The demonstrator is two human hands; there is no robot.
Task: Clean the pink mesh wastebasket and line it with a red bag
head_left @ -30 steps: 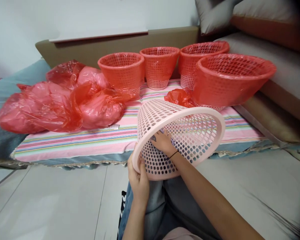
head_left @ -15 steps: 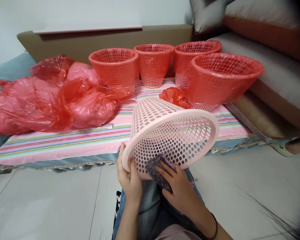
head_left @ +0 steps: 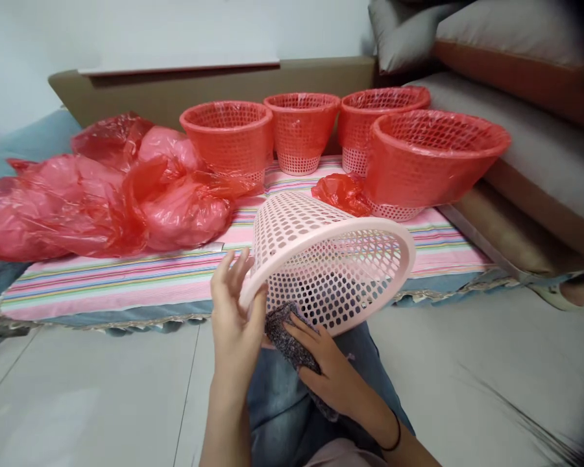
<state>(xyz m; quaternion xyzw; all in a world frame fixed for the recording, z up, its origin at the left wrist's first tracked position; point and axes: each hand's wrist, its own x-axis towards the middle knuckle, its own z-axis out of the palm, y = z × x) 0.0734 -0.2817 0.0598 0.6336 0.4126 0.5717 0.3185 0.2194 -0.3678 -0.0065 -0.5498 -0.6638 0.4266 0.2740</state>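
Observation:
A pale pink perforated basket (head_left: 296,240) lies tilted above my lap, its wide mouth facing me and to the right. My left hand (head_left: 236,311) grips its rim at the left, the thumb in front and the other fingers behind. Under my right hand (head_left: 328,370) is a dark grey fuzzy cloth (head_left: 292,337), pressed against the lower inside edge of the rim. Part of the cloth hangs below the palm.
Several baskets covered in red plastic, one of them at the right (head_left: 428,162), stand on a striped cloth (head_left: 126,285). Filled red plastic bags (head_left: 87,201) lie at the left. A crumpled red bag (head_left: 340,192) sits behind the pink basket. Cushions (head_left: 525,143) are stacked at the right.
My left hand has shifted left and up along the rim, its fingers spread more. My right hand and the cloth have moved left and slightly down. The pink basket has moved slightly left.

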